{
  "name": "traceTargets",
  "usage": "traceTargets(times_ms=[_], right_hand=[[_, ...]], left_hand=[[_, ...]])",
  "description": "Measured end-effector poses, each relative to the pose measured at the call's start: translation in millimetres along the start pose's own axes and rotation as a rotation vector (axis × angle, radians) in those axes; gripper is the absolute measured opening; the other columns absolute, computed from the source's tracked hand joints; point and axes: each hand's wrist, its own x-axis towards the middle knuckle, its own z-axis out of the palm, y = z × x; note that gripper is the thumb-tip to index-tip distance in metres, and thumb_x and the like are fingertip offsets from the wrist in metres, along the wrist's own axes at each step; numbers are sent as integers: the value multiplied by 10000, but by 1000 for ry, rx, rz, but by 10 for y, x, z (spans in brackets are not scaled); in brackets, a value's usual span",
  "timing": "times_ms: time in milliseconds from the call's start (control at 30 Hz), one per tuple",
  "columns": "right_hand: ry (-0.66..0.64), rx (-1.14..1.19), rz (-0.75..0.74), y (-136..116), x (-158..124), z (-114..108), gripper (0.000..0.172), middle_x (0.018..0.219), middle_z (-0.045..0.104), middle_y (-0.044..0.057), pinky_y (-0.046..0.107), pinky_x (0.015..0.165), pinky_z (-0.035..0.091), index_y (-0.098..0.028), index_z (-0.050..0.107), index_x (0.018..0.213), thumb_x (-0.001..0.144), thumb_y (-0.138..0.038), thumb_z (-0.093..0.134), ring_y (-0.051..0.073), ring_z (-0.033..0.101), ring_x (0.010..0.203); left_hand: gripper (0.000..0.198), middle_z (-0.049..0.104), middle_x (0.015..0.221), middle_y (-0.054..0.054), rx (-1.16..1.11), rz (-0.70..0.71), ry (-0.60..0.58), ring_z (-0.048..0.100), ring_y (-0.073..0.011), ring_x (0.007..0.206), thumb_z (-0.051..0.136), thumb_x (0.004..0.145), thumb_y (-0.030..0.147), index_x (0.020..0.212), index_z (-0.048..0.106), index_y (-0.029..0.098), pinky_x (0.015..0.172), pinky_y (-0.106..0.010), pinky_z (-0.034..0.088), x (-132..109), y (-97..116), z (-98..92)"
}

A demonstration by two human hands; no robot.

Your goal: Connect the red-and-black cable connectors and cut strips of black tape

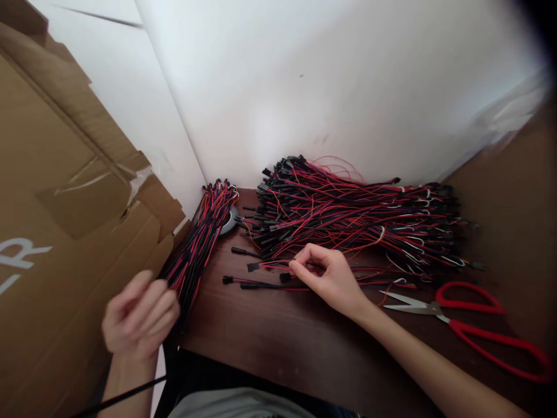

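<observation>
My right hand point(328, 278) pinches thumb and forefinger together at the thin wires of a connector cable point(272, 265), low over the table. The cable's black plug point(253, 267) points left, and the fingers cover part of its length. Just below lie other loose red and black cables point(270, 287) with black plugs. My left hand point(141, 316) is raised at the left with curled fingers, a little blurred; whatever it may hold is hidden. Beside it runs a long bundle of red and black cables point(198, 244).
A large heap of wired cables point(331, 215), partly tied with white ties, lies against the white wall. Red-handled scissors point(437, 308) lie partly open at the right. A grey tape roll point(229, 222) sits by the left bundle. Cardboard point(65, 191) stands at the left.
</observation>
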Motion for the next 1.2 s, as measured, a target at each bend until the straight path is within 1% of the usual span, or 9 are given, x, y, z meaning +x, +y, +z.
traceTargets(times_ms=[67, 133, 233, 267, 333, 467, 567, 767, 1200], right_hand=[[4, 9, -2, 1, -3, 12, 237, 633, 632, 27, 253, 535, 392, -180, 565, 639, 824, -326, 591, 128, 535, 563], [14, 21, -4, -2, -6, 15, 237, 625, 623, 22, 250, 522, 386, -183, 555, 632, 817, -325, 597, 124, 529, 550], [44, 32, 2, -18, -4, -4, 233, 615, 621, 18, 248, 511, 389, -183, 566, 637, 806, -335, 615, 125, 537, 539], [59, 38, 6, -24, 0, -17, 229, 615, 626, 19, 249, 513, 398, -182, 575, 641, 802, -338, 622, 129, 547, 541], [98, 52, 16, -36, 12, -52, 222, 625, 643, 26, 256, 530, 424, -180, 594, 652, 796, -344, 632, 142, 574, 559], [145, 24, 33, -40, 43, -142, 220, 641, 655, 32, 275, 559, 452, -178, 610, 663, 794, -352, 638, 155, 587, 579], [94, -17, 35, -35, 64, -194, 212, 677, 669, 34, 288, 609, 464, -181, 616, 654, 796, -338, 638, 165, 603, 626], [-51, 26, 72, -45, 91, -250, 257, 629, 638, 20, 284, 605, 449, -178, 601, 612, 782, -364, 650, 148, 563, 605], [-198, 25, 110, -32, 135, -392, 255, 726, 690, 38, 304, 675, 479, -180, 596, 643, 783, -384, 661, 167, 611, 687]], left_hand=[[155, 474, 498, 56, 484, -71, 11, 390, -57, 418, 567, 919, 303, 878, 676, 201, 411, -132, 379, 226, -41, 204], [98, 613, 741, 3, 1050, 16, -32, 532, -87, 617, 603, 897, 225, 947, 683, 198, 575, -178, 461, 431, -115, 454], [204, 627, 1064, -65, 1538, 176, -366, 575, -192, 982, 644, 870, 226, 1071, 648, 192, 862, -313, 478, 700, -295, 728], [208, 631, 1073, -76, 1634, 177, -483, 570, -214, 1016, 644, 873, 239, 1073, 639, 179, 880, -336, 470, 778, -364, 772], [152, 664, 974, -77, 1784, 137, -588, 607, -211, 925, 595, 910, 247, 1022, 626, 150, 791, -316, 481, 914, -501, 797], [278, 685, 812, -54, 1909, 214, -590, 650, -202, 751, 553, 924, 418, 858, 602, 153, 618, -265, 443, 1088, -703, 721], [352, 687, 738, -49, 1916, 315, -633, 661, -206, 676, 535, 911, 493, 852, 597, 152, 569, -258, 419, 1126, -764, 638], [388, 715, 831, -51, 1711, 411, -654, 683, -172, 722, 471, 932, 509, 1061, 569, 156, 635, -240, 456, 1081, -747, 521], [331, 666, 733, -38, 1554, 464, -661, 612, -135, 663, 429, 985, 397, 848, 597, 146, 625, -225, 444, 1044, -887, 461]])
